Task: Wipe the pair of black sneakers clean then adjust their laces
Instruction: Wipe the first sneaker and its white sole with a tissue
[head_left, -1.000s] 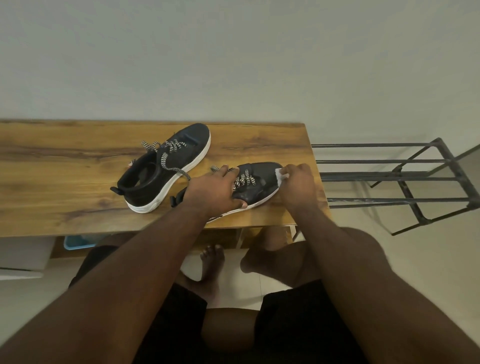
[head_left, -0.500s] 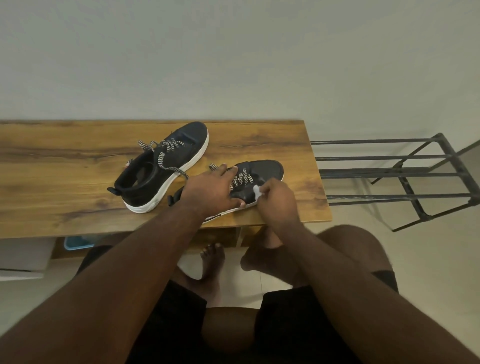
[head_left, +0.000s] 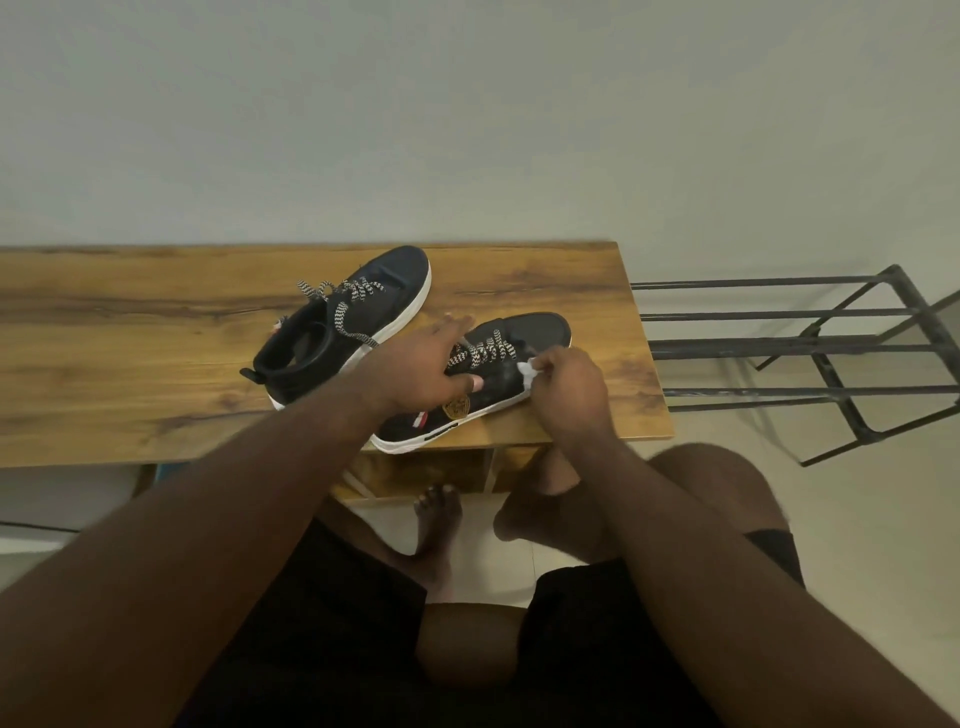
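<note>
Near sneaker (head_left: 524, 358) on table (head_left: 156, 332) btwn both hands: left hand (head_left: 426, 374) rests flat on laces (head_left: 480, 353), fingers straight; right hand (head_left: 569, 384) pinches white wipe (head_left: 527, 371) against its side.

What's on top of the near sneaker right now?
The left hand rests on the near sneaker, over its laces. The right hand pinches a white wipe against its side. The collar under the left hand is hidden.
</note>
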